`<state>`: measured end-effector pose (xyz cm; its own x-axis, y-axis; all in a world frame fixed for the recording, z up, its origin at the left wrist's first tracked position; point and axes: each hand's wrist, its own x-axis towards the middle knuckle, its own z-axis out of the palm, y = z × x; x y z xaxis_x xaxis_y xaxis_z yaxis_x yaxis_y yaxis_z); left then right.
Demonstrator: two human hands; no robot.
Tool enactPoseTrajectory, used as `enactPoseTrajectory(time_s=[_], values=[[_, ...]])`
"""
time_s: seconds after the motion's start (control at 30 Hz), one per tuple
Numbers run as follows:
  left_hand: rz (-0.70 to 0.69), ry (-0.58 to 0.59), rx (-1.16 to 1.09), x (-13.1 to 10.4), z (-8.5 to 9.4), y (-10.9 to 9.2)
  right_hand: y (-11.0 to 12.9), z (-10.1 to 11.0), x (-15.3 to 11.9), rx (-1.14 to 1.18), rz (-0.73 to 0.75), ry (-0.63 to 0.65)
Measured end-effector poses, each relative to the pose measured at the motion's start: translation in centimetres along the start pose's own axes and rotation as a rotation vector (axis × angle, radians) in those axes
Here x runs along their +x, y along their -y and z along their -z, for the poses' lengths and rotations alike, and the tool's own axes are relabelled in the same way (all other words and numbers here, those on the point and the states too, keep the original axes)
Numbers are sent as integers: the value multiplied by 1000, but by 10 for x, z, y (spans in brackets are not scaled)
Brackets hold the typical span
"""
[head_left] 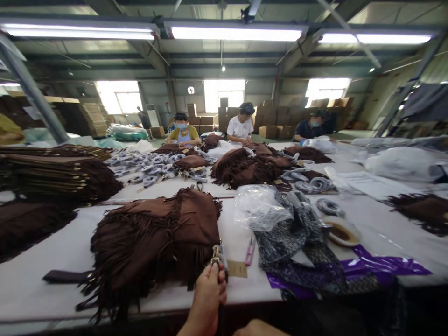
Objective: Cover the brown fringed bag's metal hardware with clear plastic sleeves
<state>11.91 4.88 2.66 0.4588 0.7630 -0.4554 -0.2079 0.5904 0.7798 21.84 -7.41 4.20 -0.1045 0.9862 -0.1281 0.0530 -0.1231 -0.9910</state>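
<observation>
My left hand (208, 298) reaches up from the bottom edge, its fingertips pinched on a metal clasp (216, 255) at the near right corner of a brown fringed suede bag (157, 242). The bag lies flat on the white table (42, 266), fringe spread to the left. A dark strap seems to hang from the hand. Only a sliver of my right hand (259, 327) shows at the bottom edge; its fingers are hidden. A tan paper tag (237, 269) and small pink snips (249, 252) lie just right of the clasp.
A clear plastic bag (261, 205), patterned fabric (294, 247), purple plastic (381, 267) and a tape roll (341, 231) lie to the right. Stacks of brown bags (59, 172) stand at left, more bags (248, 165) and coiled straps (147, 165) beyond. Three people (241, 126) sit at the far side.
</observation>
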Motion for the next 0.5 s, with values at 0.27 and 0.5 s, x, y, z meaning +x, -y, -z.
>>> enactPoseTrajectory(time_s=[0.27, 0.5], values=[[14, 32, 72, 24, 20, 11, 50, 134, 22, -810, 67, -638], [26, 92, 130, 38, 29, 15, 35, 207, 89, -1186, 12, -609]])
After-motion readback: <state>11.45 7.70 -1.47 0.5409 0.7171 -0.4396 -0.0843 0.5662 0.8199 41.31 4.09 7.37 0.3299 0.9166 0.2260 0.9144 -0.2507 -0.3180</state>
